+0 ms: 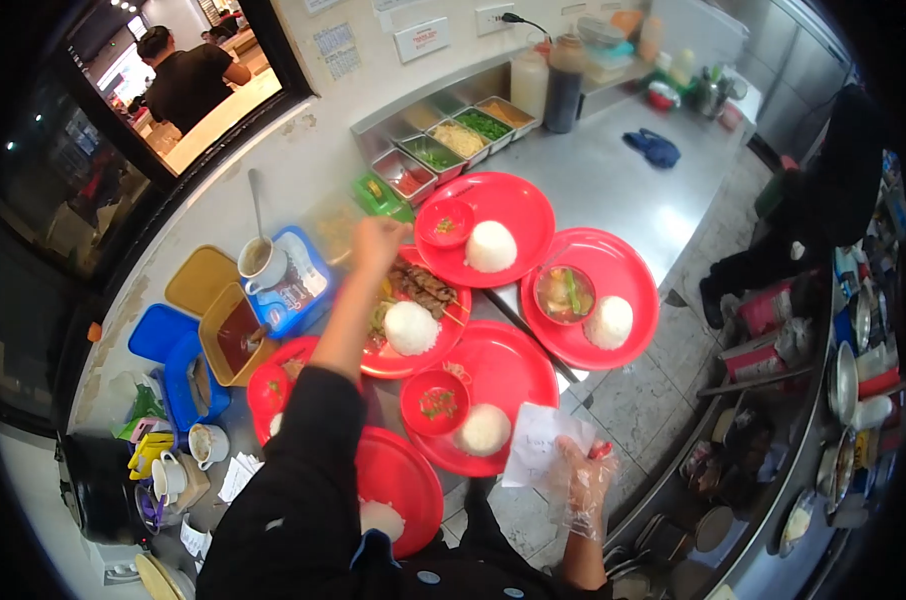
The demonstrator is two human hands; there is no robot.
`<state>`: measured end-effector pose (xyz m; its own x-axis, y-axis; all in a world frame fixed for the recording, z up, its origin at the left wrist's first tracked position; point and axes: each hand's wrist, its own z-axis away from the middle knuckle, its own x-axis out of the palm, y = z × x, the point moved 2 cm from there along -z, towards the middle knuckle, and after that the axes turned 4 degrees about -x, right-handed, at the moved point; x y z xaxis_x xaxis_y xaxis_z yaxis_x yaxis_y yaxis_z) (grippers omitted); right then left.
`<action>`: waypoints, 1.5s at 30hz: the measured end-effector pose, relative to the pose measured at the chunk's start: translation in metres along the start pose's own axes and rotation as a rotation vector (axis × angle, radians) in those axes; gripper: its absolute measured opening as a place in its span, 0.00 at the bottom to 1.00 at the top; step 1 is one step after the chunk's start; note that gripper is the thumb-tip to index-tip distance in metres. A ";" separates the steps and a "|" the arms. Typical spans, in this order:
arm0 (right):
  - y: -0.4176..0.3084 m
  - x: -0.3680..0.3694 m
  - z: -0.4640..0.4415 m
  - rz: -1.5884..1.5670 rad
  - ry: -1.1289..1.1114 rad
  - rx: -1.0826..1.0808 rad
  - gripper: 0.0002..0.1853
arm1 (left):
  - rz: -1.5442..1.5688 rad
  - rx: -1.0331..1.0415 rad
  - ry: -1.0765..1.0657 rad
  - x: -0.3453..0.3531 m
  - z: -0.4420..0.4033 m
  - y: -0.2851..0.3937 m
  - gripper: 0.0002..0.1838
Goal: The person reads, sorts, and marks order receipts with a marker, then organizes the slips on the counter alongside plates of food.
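My left hand is bare and reaches over the far edge of the plates, beside a green container; its fingers are pressed together, and what they hold is too small to name. In my right hand, inside a clear plastic glove, is a white paper slip with handwriting. Near my left hand lies a red plate with skewered meat and rice. Other red plates bear rice mounds and small bowls, one bowl with soup.
Metal trays of toppings line the wall beside two bottles. A blue cloth lies on the steel counter. Sauce tubs and cups are at left. Beyond the window is a person; another in dark clothes stands right.
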<state>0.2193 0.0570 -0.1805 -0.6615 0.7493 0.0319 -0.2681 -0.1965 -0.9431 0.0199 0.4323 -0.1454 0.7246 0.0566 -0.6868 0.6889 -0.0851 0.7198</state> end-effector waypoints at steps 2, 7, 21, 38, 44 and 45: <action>-0.010 0.012 0.001 -0.028 -0.079 -0.001 0.13 | 0.311 0.000 -0.169 -0.031 0.052 0.025 0.10; -0.054 0.063 0.021 0.085 -0.284 -0.104 0.10 | 0.878 -0.197 -0.594 -0.077 0.174 0.042 0.10; -0.079 0.128 0.102 -0.043 -0.677 0.065 0.10 | 0.919 -0.292 -0.375 -0.146 0.264 0.007 0.11; -0.027 0.150 0.234 0.064 -0.810 -0.333 0.10 | 0.492 0.047 -0.118 -0.243 0.363 -0.077 0.07; 0.023 0.183 0.339 0.235 -1.050 -0.166 0.11 | 0.903 -0.243 -0.083 -0.310 0.453 -0.175 0.11; 0.031 0.190 0.361 0.218 -1.041 -0.178 0.11 | 0.925 -0.348 -0.040 -0.325 0.472 -0.188 0.12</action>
<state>-0.1676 -0.0350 -0.0838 -0.9760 -0.2133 0.0435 -0.0219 -0.1028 -0.9945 -0.3531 -0.0393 -0.1049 0.9833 0.0812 0.1628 -0.1769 0.2183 0.9597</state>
